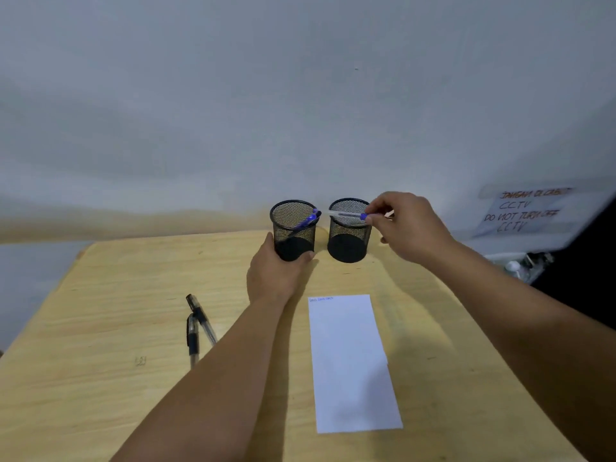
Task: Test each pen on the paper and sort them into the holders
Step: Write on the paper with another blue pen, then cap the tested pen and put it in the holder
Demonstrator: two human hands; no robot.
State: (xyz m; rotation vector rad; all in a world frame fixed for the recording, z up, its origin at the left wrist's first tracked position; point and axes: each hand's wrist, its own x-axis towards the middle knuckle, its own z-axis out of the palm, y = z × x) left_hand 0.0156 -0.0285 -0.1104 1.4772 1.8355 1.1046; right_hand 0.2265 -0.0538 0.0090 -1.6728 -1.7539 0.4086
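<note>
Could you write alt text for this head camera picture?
A person's right hand holds a blue pen over the right mesh holder; the left hand steadies the left holder.

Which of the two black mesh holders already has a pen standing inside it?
The left holder, which the left hand holds at its base: a blue pen leans inside it. The right holder looks empty; the right hand holds another pen above it.
</note>
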